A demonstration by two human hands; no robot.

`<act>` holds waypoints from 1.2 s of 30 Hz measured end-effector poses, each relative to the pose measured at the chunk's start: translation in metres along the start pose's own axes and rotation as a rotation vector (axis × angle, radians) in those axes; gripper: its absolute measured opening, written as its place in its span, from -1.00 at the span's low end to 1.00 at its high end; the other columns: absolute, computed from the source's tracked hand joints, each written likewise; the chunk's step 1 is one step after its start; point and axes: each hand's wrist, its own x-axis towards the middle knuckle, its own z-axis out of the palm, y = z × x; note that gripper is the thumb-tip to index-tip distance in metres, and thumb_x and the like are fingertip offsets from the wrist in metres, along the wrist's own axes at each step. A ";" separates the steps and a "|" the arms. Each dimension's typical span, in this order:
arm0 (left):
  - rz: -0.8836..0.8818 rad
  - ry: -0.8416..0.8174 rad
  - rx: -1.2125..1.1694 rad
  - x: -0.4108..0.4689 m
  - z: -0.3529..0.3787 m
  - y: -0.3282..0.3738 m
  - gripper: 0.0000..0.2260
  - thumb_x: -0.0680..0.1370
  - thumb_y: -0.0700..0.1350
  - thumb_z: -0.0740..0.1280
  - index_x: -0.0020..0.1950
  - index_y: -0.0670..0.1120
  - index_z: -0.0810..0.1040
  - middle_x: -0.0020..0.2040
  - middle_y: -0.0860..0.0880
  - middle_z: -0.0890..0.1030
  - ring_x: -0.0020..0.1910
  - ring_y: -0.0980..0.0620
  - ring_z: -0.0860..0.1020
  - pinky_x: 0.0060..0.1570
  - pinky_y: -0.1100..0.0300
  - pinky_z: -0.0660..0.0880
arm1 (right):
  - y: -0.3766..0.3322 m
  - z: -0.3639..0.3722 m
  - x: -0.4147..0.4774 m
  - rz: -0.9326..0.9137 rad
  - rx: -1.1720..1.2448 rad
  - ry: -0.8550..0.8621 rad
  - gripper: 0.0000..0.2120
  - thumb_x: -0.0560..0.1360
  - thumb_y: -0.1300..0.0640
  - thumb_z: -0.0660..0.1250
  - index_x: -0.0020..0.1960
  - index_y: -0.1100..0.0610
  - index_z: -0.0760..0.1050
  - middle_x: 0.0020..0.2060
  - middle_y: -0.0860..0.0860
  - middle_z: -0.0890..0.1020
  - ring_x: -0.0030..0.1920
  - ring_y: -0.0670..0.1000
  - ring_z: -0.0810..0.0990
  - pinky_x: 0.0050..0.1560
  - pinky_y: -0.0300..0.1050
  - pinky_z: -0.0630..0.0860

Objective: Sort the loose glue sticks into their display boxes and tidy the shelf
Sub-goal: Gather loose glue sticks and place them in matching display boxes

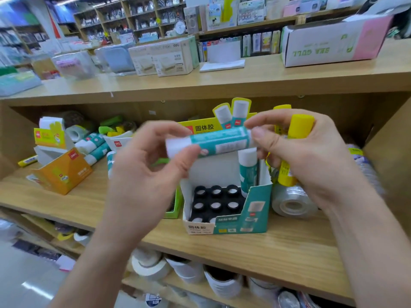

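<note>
Both left hand [142,174] and right hand [311,156] pinch the teal glue stick [213,141]; right also clasps a yellow stick [300,127].

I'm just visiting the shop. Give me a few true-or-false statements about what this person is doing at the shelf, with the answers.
1. The left hand and right hand together hold a teal glue stick sideways. True.
2. The teal display box is full. False: only one standing stick is in it, and the holes in view are empty.
3. The right hand also holds a yellow glue stick. True.
4. The clear tape roll lies left of the box. False: it lies to the right.
</note>
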 end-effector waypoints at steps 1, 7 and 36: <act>-0.005 0.062 -0.016 0.004 -0.005 0.001 -0.76 0.41 0.00 0.49 0.00 0.09 0.51 -0.12 0.01 0.66 -0.20 0.09 0.64 -0.26 0.19 0.58 | 0.003 -0.002 0.000 -0.037 -0.191 -0.005 -0.87 0.45 0.23 0.44 -0.11 0.01 0.66 -0.35 -0.13 0.62 -0.35 -0.17 0.54 -0.32 -0.31 0.42; -0.025 -0.030 0.194 0.006 0.006 0.000 -0.69 0.33 -0.07 0.55 0.00 0.09 0.55 -0.17 0.10 0.67 -0.23 0.11 0.64 -0.21 0.18 0.61 | 0.005 -0.012 0.001 -0.011 -0.841 -0.169 -0.79 0.46 -0.09 0.28 0.02 -0.19 0.63 -0.21 -0.14 0.57 -0.13 -0.09 0.51 -0.17 -0.23 0.34; 0.540 -0.132 0.714 0.015 0.051 -0.039 -0.78 0.42 -0.18 0.47 0.02 -0.24 0.66 -0.10 -0.12 0.62 -0.10 -0.12 0.53 -0.09 0.08 0.45 | 0.013 -0.019 0.008 0.080 -0.562 -0.161 -0.82 0.48 0.15 0.37 -0.07 -0.10 0.69 -0.36 -0.29 0.63 -0.31 -0.29 0.53 -0.31 -0.45 0.34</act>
